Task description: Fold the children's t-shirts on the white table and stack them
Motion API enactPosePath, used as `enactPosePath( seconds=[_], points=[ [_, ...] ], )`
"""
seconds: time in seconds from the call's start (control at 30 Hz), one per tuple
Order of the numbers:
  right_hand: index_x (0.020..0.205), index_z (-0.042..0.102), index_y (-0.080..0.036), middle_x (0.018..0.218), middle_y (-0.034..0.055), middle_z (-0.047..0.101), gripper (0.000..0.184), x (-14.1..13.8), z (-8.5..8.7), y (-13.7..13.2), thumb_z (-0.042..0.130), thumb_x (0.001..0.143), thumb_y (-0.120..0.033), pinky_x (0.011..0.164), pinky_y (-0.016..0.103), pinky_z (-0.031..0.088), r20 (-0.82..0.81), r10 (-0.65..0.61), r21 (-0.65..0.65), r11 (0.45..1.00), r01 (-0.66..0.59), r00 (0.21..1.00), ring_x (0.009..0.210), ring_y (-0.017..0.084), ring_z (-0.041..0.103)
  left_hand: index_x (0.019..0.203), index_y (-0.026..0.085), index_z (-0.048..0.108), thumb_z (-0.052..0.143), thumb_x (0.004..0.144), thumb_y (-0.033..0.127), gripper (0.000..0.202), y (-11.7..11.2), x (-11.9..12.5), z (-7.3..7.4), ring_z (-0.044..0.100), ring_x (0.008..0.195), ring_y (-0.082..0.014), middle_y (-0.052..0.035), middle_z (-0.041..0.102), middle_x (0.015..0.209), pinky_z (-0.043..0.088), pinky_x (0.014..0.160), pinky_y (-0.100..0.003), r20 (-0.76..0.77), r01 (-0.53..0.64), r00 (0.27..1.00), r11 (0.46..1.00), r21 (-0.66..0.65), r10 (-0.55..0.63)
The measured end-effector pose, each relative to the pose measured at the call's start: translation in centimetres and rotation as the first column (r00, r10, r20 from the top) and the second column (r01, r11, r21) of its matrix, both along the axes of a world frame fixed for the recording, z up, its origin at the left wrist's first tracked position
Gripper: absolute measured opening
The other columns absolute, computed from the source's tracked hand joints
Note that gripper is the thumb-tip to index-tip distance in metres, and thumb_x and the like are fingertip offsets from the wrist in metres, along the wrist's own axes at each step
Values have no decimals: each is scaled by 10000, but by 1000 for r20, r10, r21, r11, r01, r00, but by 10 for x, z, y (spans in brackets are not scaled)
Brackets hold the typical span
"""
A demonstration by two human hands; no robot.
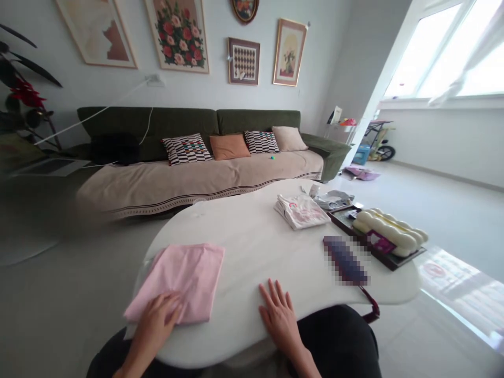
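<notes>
A folded pink cloth (185,275) lies on the white table (255,236) at its near left. My left hand (157,317) rests flat on the cloth's near corner, fingers spread. My right hand (277,310) lies flat on the bare tabletop near the front edge, fingers stretched out, holding nothing. A folded white garment with pink print (301,210) sits further back on the right.
A dark tray (389,257) at the table's right end carries a cream quilted pouch (389,231). A blurred dark object (346,260) lies beside it. A green sofa (197,152) with several cushions stands behind the table. Open floor lies to the right.
</notes>
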State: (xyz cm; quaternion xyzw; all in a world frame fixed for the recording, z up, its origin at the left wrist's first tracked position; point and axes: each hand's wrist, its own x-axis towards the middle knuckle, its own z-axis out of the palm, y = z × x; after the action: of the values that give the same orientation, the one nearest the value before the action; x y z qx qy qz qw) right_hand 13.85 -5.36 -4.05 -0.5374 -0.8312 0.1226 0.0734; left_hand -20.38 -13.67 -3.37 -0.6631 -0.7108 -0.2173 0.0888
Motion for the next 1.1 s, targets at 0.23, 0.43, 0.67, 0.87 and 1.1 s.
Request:
enactPosePath(
  seconds=[0.23,0.43,0.67,0.87,1.1],
  points=[
    [1349,292,-277,1440,28,179,479,-2,-5,-1,274,884,-389,1037,454,192,28,-17,39,999,15,999,1323,234,102,1106,71,553,454,783,211,366,64,-32,35,499,1081,-219,-154,553,1142,349,965,-310,-42,-208,978,928,-309,205],
    [1346,304,-263,1437,31,189,483,-2,4,-11,264,883,-394,1031,435,216,47,-35,2,999,35,998,1320,224,132,1187,105,493,434,797,190,403,116,-33,37,422,1167,-185,-118,497,1239,301,988,-273,-45,-121,993,912,-392,112],
    [1366,247,-247,1435,-11,154,506,16,20,-26,266,876,-373,1050,403,196,51,-23,-125,992,29,998,1323,180,128,1099,135,556,439,777,157,344,157,-52,35,506,1070,-178,-106,563,1160,342,928,-262,-31,-9,999,856,-517,-8],
    [1371,236,-234,1438,-11,133,511,16,13,-26,257,877,-364,1057,423,170,20,-37,-146,989,40,999,1326,191,97,928,192,603,485,742,219,222,162,-63,43,552,953,-198,-64,624,990,397,818,-274,-53,-12,998,845,-535,-19],
    [1370,236,-249,1436,-15,149,509,17,11,-27,267,874,-360,1053,432,178,-14,-35,-121,992,33,999,1323,195,118,1124,152,543,482,725,248,414,151,-68,46,497,1075,-251,-128,553,1171,386,859,-335,-111,-149,988,823,-548,106]
  ],
)
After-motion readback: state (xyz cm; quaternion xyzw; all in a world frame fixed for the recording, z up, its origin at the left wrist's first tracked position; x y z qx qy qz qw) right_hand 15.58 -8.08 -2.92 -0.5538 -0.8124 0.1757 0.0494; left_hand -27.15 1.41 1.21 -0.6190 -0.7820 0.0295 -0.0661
